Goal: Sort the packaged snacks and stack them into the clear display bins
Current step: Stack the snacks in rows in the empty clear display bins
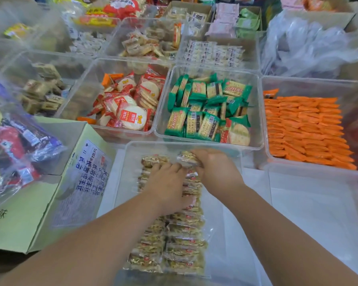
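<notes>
Snack packets (pixel 182 250), crinkly, fill clear bin (pixel 225 223); left hand (pixel 167 186) presses, right hand (pixel 217 170) pinches one.

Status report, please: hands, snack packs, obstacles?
Left hand on the snack rows in the near bin. Right hand pinches one pack at the far end. Nothing in the way.

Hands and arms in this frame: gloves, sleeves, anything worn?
Nothing worn that shows. Left hand and right hand are ungloved, no rings seen. Left forearm and right forearm are bare to the frame edge: no sleeves, watch or wristband.
</notes>
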The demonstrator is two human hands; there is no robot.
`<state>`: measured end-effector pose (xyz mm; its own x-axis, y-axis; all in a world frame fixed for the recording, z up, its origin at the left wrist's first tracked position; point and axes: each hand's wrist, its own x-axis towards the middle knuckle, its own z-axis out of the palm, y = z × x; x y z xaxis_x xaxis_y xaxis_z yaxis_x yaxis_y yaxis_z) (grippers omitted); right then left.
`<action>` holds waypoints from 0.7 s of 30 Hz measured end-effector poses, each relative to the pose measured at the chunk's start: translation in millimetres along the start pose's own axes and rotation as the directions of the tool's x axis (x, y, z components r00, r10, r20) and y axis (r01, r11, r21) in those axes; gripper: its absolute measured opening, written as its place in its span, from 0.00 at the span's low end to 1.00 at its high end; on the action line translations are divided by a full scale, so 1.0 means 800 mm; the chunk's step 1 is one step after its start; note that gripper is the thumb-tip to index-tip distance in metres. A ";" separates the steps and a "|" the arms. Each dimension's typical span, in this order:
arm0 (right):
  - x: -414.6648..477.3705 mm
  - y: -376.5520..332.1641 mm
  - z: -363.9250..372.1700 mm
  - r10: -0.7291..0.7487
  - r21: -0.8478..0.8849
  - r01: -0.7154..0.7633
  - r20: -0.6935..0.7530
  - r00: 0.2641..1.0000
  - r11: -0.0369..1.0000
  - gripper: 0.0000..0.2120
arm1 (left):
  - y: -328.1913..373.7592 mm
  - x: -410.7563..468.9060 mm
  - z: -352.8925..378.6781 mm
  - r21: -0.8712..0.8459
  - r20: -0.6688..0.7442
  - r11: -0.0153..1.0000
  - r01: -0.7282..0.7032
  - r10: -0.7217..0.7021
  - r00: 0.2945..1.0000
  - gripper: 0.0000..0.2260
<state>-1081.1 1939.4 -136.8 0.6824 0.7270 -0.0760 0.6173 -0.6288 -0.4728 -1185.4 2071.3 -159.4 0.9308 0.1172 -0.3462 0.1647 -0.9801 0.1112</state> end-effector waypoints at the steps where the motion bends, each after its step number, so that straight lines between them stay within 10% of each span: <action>1: 0.008 -0.004 0.003 0.007 -0.027 -0.005 0.055 0.998 1.000 0.14 | -0.002 -0.003 0.003 -0.010 -0.019 1.000 -0.015 0.015 1.000 0.38; 14: 0.041 -0.013 0.032 0.063 -0.201 -0.017 0.228 0.972 0.979 0.07 | -0.007 -0.026 0.009 -0.036 -0.045 0.998 -0.050 0.048 0.998 0.39; 21: 0.029 -0.010 0.044 0.079 -0.181 -0.041 0.204 0.976 0.983 0.10 | -0.013 -0.063 0.007 -0.140 -0.316 0.988 0.060 -0.102 0.943 0.28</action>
<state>-1084.2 1970.8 -166.2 0.6346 0.7163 -0.2901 0.6491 -0.6978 -0.3028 -1236.0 2074.7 -148.3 0.9644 0.2609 -0.0434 0.2640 -0.9392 0.2197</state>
